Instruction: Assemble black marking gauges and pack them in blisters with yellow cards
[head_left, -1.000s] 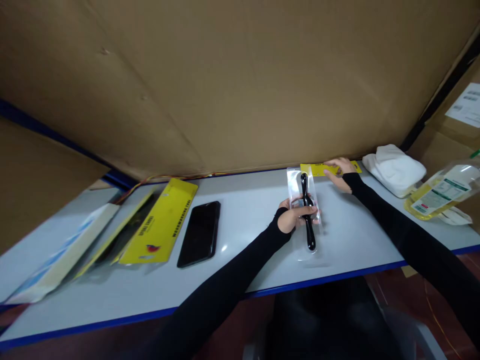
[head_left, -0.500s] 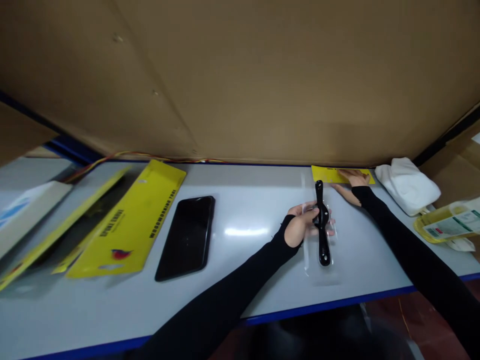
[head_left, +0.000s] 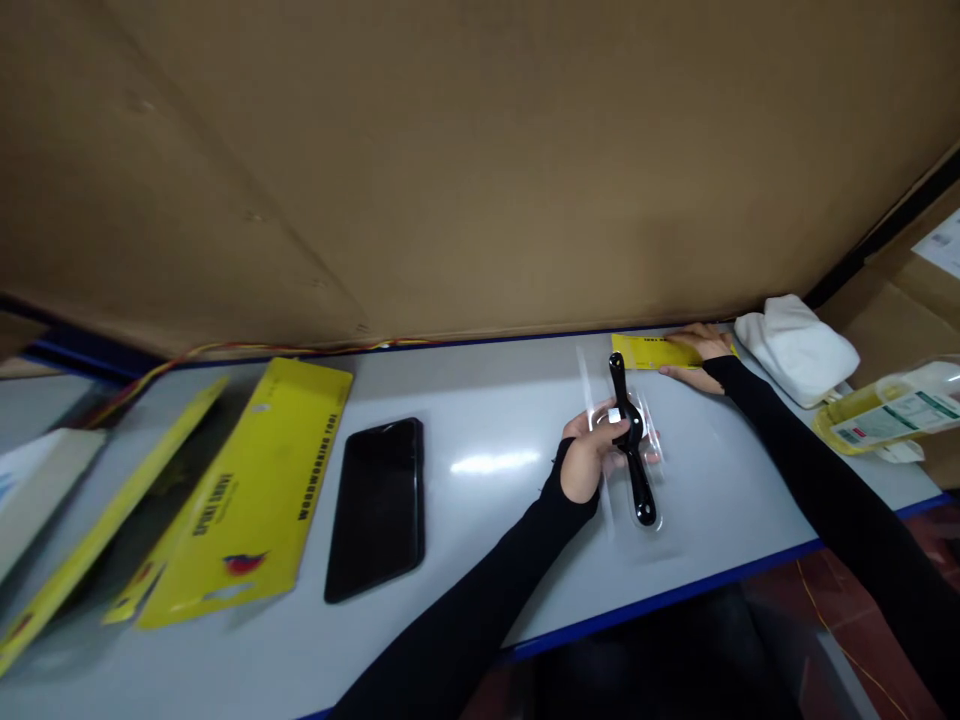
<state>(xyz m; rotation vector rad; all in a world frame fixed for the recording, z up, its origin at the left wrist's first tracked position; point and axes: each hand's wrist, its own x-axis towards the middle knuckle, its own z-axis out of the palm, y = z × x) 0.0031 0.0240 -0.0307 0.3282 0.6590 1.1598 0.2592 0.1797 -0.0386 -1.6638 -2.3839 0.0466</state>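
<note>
My left hand (head_left: 591, 450) holds a black spokeshave (head_left: 642, 480) together with its clear plastic blister tray (head_left: 609, 500). The thumb presses on the tool's middle, beside a small bright metal part, while the fingers show through the plastic from beneath. At the back of the table, my right hand (head_left: 699, 350) grips a yellow printed card (head_left: 641, 352), thumb along its front edge and fingers over the far side. The card lies close to the back panel, just beyond the spokeshave's upper end.
A black phone (head_left: 376, 510) lies left of my left arm. Farther left are yellow spokeshave packages (head_left: 247, 500) and a white box (head_left: 49, 470). A white cloth bundle (head_left: 795, 345) and a bottle of yellow liquid (head_left: 892, 410) are at right. Cardboard (head_left: 480, 180) walls the back.
My right hand has closed from lying flat to gripping the yellow card across its width. The spokeshave has tilted slightly in my left hand. The camera view has shifted a little.
</note>
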